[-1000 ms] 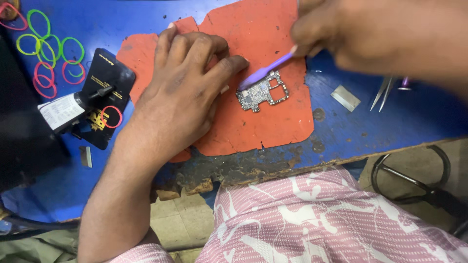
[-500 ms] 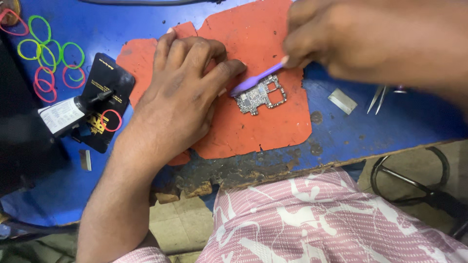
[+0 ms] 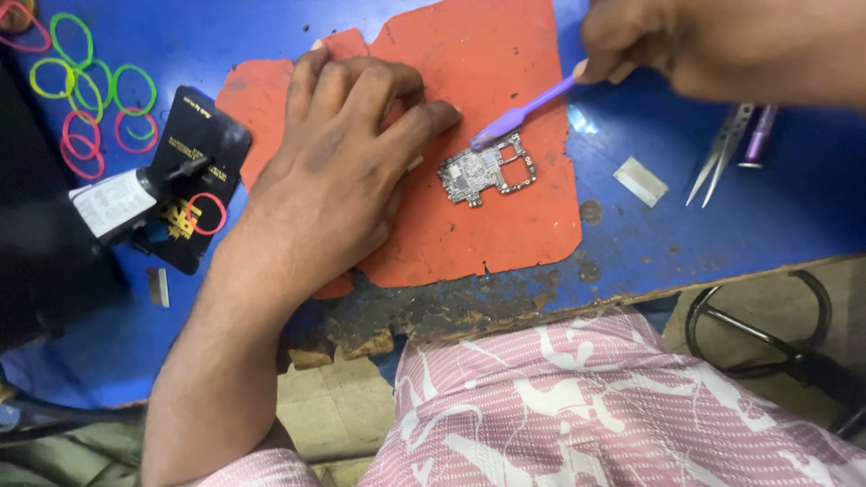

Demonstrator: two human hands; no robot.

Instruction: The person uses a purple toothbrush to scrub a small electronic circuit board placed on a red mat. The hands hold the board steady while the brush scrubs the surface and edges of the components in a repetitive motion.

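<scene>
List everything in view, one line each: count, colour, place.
circuit board: one, grey-green, on the orange mat, just right of the left thumb.
brush: one, purple, head at the board's upper edge.
orange mat: one, ragged, on the blue table.
tweezers: one, metal, right on the table.
purple-handled tool: one, beside the tweezers.
metal plate: one, silver, right of the mat.
rubber bands: several, green and pink, top left.
black phone: one, left of the mat.
left hand: flat on the mat.
right hand: holding the brush handle.
</scene>
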